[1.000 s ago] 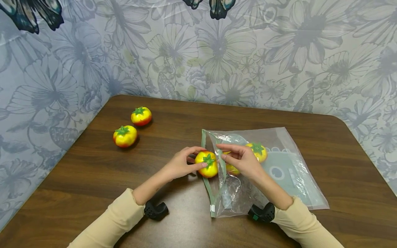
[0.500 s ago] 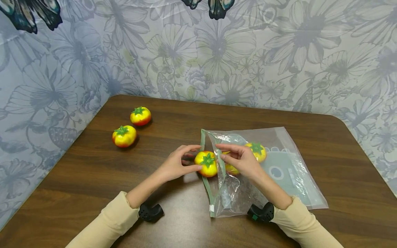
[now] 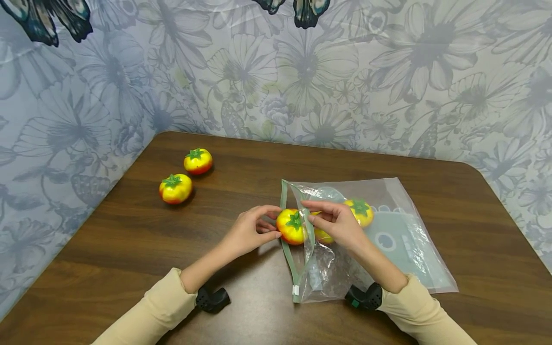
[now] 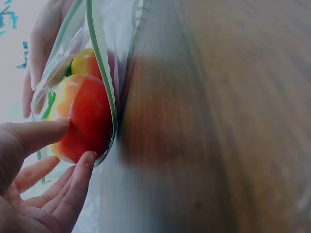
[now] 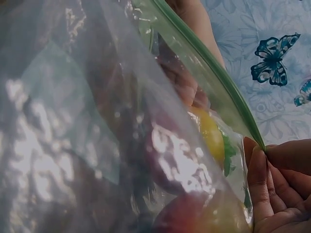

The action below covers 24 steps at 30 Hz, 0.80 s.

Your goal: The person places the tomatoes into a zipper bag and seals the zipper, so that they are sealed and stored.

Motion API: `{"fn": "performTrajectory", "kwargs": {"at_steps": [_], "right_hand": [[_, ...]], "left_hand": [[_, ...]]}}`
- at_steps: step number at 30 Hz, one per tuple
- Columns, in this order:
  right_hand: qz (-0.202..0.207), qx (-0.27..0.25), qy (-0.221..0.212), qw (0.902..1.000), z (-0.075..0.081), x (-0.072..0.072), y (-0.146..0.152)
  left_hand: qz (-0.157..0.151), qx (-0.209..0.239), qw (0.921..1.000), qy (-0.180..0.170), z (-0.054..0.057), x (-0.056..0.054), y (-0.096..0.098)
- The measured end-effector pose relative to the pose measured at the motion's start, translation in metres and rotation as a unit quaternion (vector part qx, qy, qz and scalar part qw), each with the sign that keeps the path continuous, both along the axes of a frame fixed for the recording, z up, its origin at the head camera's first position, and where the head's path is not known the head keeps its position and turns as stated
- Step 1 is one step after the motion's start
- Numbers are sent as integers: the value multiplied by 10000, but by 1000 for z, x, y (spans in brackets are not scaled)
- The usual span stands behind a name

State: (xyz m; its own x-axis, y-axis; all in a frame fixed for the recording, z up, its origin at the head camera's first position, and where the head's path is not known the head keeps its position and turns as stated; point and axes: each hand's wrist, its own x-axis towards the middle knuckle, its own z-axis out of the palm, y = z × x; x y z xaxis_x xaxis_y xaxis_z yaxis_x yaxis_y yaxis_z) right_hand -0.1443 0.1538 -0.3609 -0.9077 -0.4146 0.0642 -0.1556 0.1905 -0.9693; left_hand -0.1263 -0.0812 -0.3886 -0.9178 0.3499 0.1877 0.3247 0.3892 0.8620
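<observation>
My right hand (image 3: 338,223) pinches the green-edged top of a clear slider zip bag (image 3: 358,273) and holds its mouth apart. The pinch on the green strip (image 5: 228,87) shows at close range in the right wrist view. In the mouth sits a yellow-and-red toy tomato (image 3: 290,226) with a green leafy top. Fingertips and thumb of my left hand (image 3: 252,230) touch its outer side, fairly straight, not wrapped round it; the left wrist view shows this contact on the tomato's red side (image 4: 90,119). Deeper in the bag lie another tomato (image 3: 323,235), partly hidden, and one more tomato (image 3: 361,212).
Two loose toy tomatoes, a nearer tomato (image 3: 175,189) and a farther tomato (image 3: 198,161), stand at the table's back left. A white slider (image 3: 295,290) sits at the bag's near corner. The wooden table (image 3: 241,167) ends at a flower-patterned backdrop (image 3: 302,96).
My left hand has loosened its grip on the tomato, drawn back, then come against its outer side; the tomato has shifted slightly right into the bag. My right hand stays put.
</observation>
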Motion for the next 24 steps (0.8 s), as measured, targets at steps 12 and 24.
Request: {"fn": "performTrajectory", "kwargs": {"at_steps": [12,24], "right_hand": [[-12,-16,-43,10000,1,1,0],[-19,-78,-180,9998,1,1,1]], "left_hand": [[67,137,9998,-158,0,-3,10],[192,121,9996,-161,-1,-3,19]]}}
